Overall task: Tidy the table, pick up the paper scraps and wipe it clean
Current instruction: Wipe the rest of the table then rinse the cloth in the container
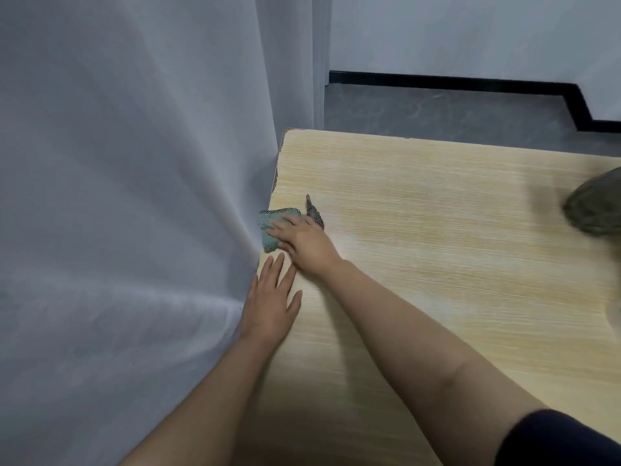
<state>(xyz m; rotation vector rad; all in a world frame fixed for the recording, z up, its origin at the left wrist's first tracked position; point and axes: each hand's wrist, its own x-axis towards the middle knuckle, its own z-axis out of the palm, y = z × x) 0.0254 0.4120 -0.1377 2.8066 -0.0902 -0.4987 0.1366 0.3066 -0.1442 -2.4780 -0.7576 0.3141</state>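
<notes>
While the right hand (304, 242) presses a green cloth (270, 230) flat-fingered at the worktop's (437, 230) nine-o'clock edge; the left hand (270, 306) rests beside it, fingers straight.

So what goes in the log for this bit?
step: wiping | right hand: presses cloth at table left edge | left hand: flat on table

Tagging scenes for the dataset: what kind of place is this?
Probably a plain indoor room, home or office, not certain. A light wood-grain table stands against a pale curtain, with grey tile floor and black skirting beyond. The right hand presses a cloth on the table.
</notes>
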